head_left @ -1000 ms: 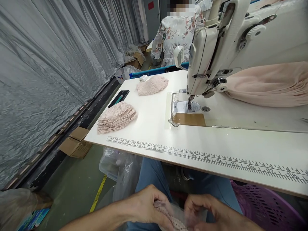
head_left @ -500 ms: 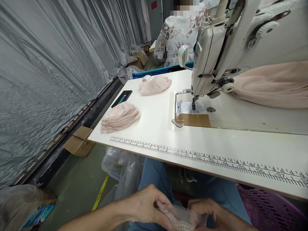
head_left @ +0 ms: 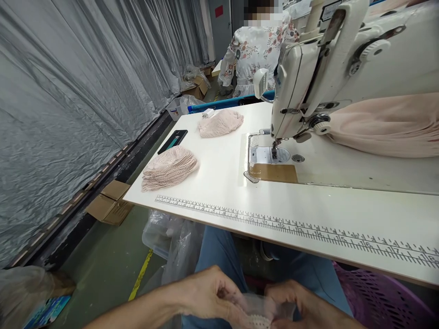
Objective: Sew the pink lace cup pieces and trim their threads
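Note:
Low over my lap, below the table edge, my left hand (head_left: 212,294) and my right hand (head_left: 297,304) are closed on one piece between them. It is a pale lace trim (head_left: 259,321) with small holes along it, together with a see-through, whitish sheet (head_left: 253,302). Whether the sheet is mesh or plastic I cannot tell. Both thumbs and forefingers pinch the piece; its lower part leaves the bottom of the picture. Above the hands, the sewing machine (head_left: 295,87) stands on a white table (head_left: 216,183), its needle area bare of fabric.
On the table's left are a stack of pinkish lace-edged pieces (head_left: 169,169), another pink piece (head_left: 221,123) and a dark phone-like object (head_left: 173,140). Pink fabric (head_left: 387,123) lies behind the machine arm. A purple basket (head_left: 380,297) stands at lower right. Another person (head_left: 255,55) sits beyond the table.
My two hands stay pinched on the piece and have shifted slightly. The lace now shows less, with more of it turned downward between the fingers. The view has moved a little.

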{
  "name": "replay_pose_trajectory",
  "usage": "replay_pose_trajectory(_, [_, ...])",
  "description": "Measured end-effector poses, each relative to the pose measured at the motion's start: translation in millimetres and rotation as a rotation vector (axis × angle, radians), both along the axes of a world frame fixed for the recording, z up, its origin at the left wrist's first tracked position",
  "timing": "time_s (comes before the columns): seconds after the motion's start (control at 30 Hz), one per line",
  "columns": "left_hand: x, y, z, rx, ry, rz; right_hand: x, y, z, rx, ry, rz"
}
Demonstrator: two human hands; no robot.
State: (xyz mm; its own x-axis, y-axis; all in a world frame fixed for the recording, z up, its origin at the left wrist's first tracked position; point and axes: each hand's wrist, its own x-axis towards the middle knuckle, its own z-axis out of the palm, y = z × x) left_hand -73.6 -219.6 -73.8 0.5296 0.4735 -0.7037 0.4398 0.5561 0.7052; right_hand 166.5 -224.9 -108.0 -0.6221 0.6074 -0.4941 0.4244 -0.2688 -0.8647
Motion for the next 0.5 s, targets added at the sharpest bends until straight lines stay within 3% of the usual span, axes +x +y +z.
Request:
replay_pose_trajectory(0.2, [14.6, 1.5, -7.7, -0.070, 0.022, 0.018, -4.8, 3.9, 8.6, -0.086, 0.030, 0.002])
replay_pose_trajectory(0.5, [3.7, 3.8, -8.6, -0.112, -0.009, 0.009, 13.4, -0.7, 4.0, -0.094, 0.164, -0.001])
